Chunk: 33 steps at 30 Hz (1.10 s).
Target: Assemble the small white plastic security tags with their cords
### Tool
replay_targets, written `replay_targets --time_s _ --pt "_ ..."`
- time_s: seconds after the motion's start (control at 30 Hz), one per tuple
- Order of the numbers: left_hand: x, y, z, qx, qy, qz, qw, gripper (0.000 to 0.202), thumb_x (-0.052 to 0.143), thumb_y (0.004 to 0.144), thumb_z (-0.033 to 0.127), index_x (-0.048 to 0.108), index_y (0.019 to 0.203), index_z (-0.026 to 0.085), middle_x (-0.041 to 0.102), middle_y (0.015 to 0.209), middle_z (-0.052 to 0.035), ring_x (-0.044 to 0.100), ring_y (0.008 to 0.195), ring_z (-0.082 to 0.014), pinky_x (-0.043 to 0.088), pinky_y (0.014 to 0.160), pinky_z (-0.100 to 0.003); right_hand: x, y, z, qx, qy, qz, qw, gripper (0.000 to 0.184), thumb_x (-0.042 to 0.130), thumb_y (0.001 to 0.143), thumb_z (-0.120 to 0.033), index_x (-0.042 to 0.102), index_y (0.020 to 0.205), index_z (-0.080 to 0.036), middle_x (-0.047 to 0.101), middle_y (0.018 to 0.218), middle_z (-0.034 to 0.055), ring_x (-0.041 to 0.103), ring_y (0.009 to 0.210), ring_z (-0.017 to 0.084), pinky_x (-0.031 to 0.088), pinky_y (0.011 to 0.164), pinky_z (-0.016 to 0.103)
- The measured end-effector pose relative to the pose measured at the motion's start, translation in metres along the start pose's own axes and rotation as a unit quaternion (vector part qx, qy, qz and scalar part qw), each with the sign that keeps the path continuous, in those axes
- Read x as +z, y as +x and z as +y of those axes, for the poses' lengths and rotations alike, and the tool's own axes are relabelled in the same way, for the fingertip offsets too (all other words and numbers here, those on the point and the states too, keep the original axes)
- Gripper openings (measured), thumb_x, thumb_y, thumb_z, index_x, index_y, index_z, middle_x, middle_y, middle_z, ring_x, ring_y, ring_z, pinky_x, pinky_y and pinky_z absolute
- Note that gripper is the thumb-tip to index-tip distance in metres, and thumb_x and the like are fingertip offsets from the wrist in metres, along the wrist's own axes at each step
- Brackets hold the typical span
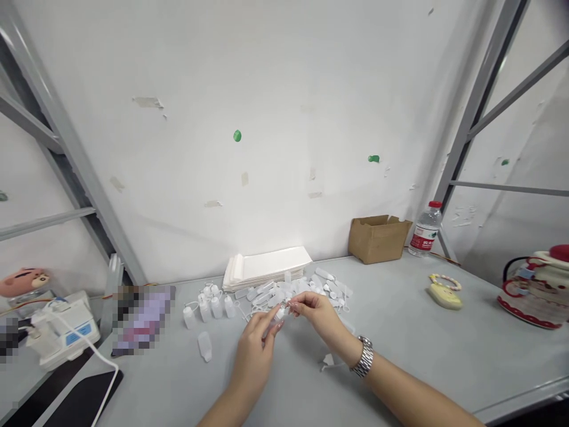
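Note:
Between the thumb and fingers of my left hand is a small white plastic bottle. My right hand is closed in a pinch right beside the bottle's top; what lies between its fingertips is too small to make out. Behind both hands spreads a pile of translucent small bottles and loop straps. Several capped bottles stand upright in a group to the left. One uncapped bottle lies flat in front of them. A white cap with a strap rests near my right wrist.
A stack of white flat sheets sits against the wall. Further right are a cardboard box, a water bottle, a yellow item with a beaded loop and a decorated jug. At left lie a power strip and a black phone-like slab.

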<state>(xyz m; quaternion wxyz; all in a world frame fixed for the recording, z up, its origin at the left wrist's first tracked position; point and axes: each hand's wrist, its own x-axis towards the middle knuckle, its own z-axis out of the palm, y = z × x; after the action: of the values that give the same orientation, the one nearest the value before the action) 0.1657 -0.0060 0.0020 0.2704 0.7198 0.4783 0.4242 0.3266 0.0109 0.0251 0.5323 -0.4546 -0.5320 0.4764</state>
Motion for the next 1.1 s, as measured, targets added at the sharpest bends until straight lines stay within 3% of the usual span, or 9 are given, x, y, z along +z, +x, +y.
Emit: replay_targets --time_s 0.37,0.8,1.1 --pt "0.0003 -0.0011 0.0007 0.020 0.016 -0.015 1.000 0.033 0.039 0.084 0.025 0.056 0.113 0.029 0.060 0.094 -0.0032 0.058 0.086 -0.0178 0.047 0.076 -0.033 0.0005 -0.0007 0.0001 -0.022 -0.013 -0.017 1.000 0.015 0.066 0.065 -0.033 0.066 0.063 -0.017 0.060 0.059 0.0000 0.053 0.061 0.014 0.042 0.062 0.028" --pt "0.0006 0.0000 0.0020 0.016 0.013 0.019 1.000 0.031 0.043 0.083 0.027 0.058 0.110 0.029 0.062 0.097 -0.0028 0.058 0.089 -0.0179 0.048 0.075 -0.032 -0.0004 -0.0004 0.0017 0.022 0.073 -0.017 0.997 0.021 0.068 0.064 -0.035 0.067 0.066 -0.015 0.062 0.064 0.0015 0.055 0.062 0.013 0.043 0.067 0.027" --pt "0.0012 0.0000 -0.0004 0.014 0.010 0.007 1.000 0.032 0.040 0.084 0.027 0.055 0.113 0.030 0.060 0.100 -0.0030 0.057 0.093 -0.0180 0.047 0.078 -0.033 0.0000 -0.0009 0.0022 0.021 0.084 -0.018 0.996 0.020 0.069 0.063 -0.036 0.067 0.065 -0.016 0.062 0.062 0.0010 0.055 0.062 0.013 0.044 0.067 0.028"
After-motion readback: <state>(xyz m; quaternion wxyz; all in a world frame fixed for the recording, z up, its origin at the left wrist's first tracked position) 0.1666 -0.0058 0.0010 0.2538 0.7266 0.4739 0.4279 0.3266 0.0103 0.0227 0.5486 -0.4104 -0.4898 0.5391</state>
